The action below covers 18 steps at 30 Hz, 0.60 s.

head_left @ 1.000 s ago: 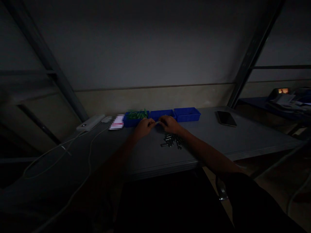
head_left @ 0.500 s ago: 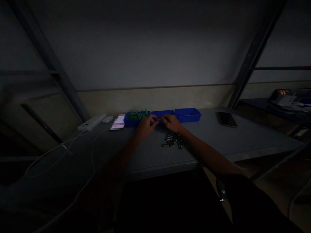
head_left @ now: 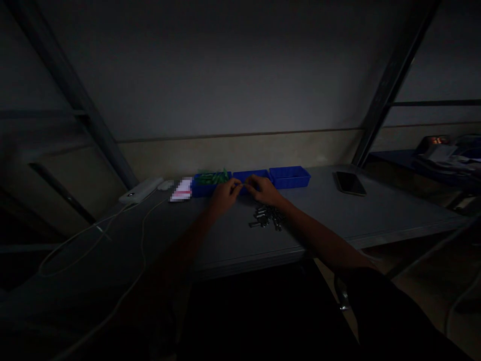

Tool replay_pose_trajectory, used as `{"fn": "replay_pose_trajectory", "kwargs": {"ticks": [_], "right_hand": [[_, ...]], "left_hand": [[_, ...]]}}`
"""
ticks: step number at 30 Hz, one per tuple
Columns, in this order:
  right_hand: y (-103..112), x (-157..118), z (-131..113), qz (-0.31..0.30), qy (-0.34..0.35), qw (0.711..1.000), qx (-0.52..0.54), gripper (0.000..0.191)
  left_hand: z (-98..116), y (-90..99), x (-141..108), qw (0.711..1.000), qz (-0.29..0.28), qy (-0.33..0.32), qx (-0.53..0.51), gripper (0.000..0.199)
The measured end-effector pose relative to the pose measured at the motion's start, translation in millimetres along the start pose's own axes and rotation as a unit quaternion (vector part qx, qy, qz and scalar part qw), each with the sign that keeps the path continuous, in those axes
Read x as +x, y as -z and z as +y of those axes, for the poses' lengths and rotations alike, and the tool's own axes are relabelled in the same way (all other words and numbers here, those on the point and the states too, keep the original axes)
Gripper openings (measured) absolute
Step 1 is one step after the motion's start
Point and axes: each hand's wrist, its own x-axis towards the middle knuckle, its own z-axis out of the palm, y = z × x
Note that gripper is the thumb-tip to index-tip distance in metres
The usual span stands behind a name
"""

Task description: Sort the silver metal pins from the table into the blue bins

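My left hand (head_left: 224,194) and my right hand (head_left: 265,189) meet fingertip to fingertip in front of the middle blue bin (head_left: 259,174). Both are closed in a pinch around something small, too dark and hidden to name. Below my right hand, a loose pile of small shiny metal pieces (head_left: 265,216) lies on the table. Left of my left hand, a blue bin (head_left: 205,190) holds several green pieces (head_left: 213,178). To the right stands a third blue bin (head_left: 289,178).
A dark-screened phone (head_left: 350,183) lies on the grey table (head_left: 319,215) at right. At left are a white device (head_left: 141,190) with cables (head_left: 143,235) and a blurred-out item with a pink stripe (head_left: 182,190). Metal uprights (head_left: 387,95) frame the table.
The fingers of both hands have shifted slightly around the small thing between them, which shows less now. The bins and the metal pile stay in place.
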Motion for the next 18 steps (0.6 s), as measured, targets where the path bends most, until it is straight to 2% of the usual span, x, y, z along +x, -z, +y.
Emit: {"fn": "replay_pose_trajectory", "kwargs": {"ticks": [8,14,18], "right_hand": [[-4.7,3.2,3.0,0.031,-0.007,0.999,-0.003,0.03],[-5.7,2.7,1.2,0.03,-0.018,0.999,0.005,0.035],[-4.2,1.0,-1.9,0.032,-0.013,0.999,0.021,0.028]], "left_hand": [[0.5,-1.5,-0.4,0.999,0.015,-0.007,-0.031,0.025],[2.4,-2.1,0.7,0.996,0.015,-0.01,-0.083,0.02],[4.4,-1.2,1.3,0.993,0.02,0.01,-0.114,0.019]]}}
